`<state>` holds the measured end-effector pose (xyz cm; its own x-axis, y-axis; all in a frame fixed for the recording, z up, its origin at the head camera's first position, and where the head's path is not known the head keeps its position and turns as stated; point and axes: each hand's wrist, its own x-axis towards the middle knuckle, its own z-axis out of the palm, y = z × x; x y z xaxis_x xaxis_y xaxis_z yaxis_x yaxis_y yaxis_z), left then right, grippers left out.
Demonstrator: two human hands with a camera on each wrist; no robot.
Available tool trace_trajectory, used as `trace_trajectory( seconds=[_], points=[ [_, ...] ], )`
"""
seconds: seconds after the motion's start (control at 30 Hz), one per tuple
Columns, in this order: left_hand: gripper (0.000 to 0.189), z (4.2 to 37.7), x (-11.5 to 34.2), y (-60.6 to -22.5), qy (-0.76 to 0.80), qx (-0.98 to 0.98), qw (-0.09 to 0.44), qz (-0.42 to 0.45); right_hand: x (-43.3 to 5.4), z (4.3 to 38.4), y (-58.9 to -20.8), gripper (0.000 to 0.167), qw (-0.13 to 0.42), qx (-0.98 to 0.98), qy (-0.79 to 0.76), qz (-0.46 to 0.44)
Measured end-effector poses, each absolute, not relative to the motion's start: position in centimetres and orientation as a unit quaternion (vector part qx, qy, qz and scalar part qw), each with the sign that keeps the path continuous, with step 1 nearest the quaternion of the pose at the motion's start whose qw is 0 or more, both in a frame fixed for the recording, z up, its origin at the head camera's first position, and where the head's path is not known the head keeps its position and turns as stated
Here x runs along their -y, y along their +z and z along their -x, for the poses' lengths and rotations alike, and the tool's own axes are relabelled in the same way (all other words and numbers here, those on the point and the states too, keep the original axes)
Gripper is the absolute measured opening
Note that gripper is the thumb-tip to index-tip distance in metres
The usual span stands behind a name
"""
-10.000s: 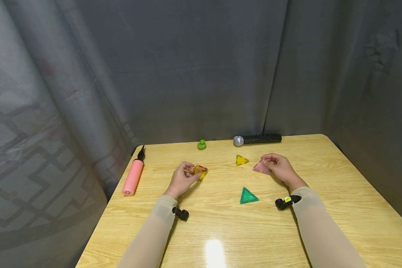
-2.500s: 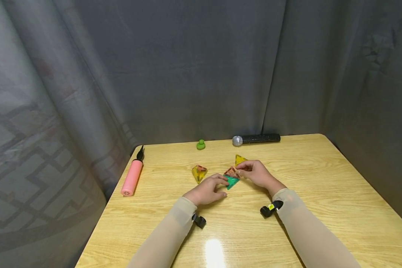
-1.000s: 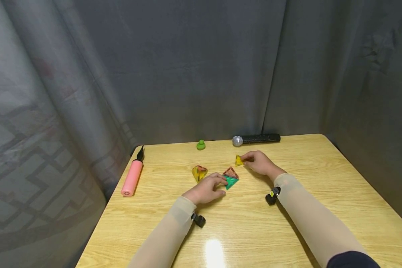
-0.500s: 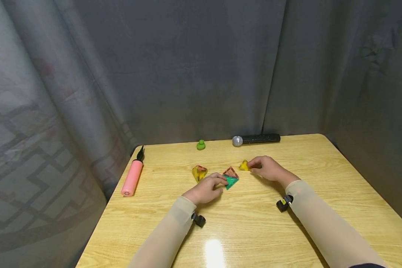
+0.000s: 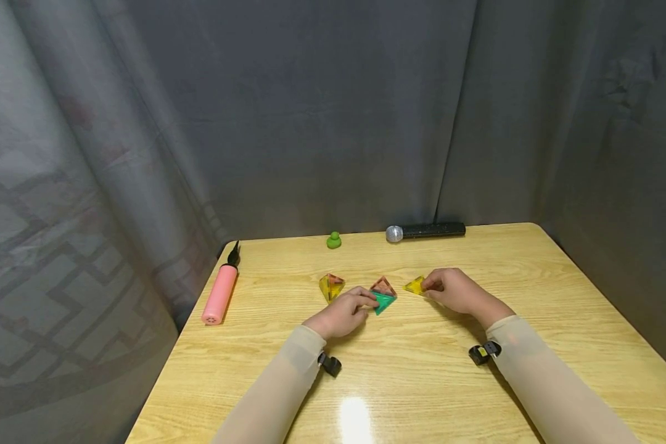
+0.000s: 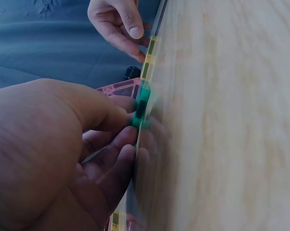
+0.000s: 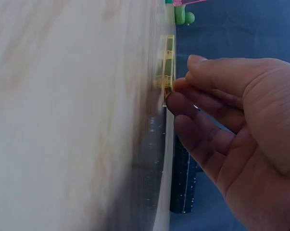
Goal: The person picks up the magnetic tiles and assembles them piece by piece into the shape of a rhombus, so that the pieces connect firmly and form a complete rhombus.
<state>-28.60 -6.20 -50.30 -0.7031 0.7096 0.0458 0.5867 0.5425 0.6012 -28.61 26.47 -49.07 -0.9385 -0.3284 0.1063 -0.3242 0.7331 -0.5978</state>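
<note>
Basically, green on one side, yellow on the other

Biggest thing you've got is that grey curtain (image 5: 311, 123), hanging behind and around your wood-grain table (image 5: 394, 382). Your beige sleeves (image 5: 266, 388) reach in from the near side. Next size down, the pink hand pump (image 5: 220, 295) lies by the left edge, black nozzle pointing away from you, and a black microphone (image 5: 430, 230) with a silver head lies along the back.

Now your hands. Your left hand (image 5: 341, 314) has bent fingers on the green tile (image 5: 385, 301); whether you're pinching it or just pressing, I can't tell. Your right hand (image 5: 457, 290) is narrow, holding the yellow tile (image 5: 413, 285) by its right end, down at the tabletop, right of the green one and apart from it. A pink tile (image 5: 383, 286) stands up along the green tile's far edge, touching it. The yellow-and-pink piece (image 5: 331, 287) sits just past your left knuckles. Smallest is the little green figure (image 5: 334, 241), near the back edge.
</note>
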Motion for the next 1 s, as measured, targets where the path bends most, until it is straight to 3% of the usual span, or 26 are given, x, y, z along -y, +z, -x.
trace_trajectory(
  seconds=[0.3, 0.53, 1.0],
  points=[
    [0.034, 28.7, 6.4, -50.6, 0.294, -0.871, 0.097, -0.382, -26.4, 30.0, -49.3, 0.022, -0.007, -0.922, -0.358, 0.149],
    [0.035, 28.6, 6.3, -50.4, 0.290, -0.872, 0.099, -0.382, -26.8, 31.3, -49.9, 0.038, 0.014, -0.907, -0.398, 0.137],
    [0.035, 28.6, 6.5, -50.5, 0.308, -0.866, 0.119, -0.376, -27.7, 31.4, -51.8, 0.053, 0.029, -0.880, -0.450, 0.149]
  ],
)
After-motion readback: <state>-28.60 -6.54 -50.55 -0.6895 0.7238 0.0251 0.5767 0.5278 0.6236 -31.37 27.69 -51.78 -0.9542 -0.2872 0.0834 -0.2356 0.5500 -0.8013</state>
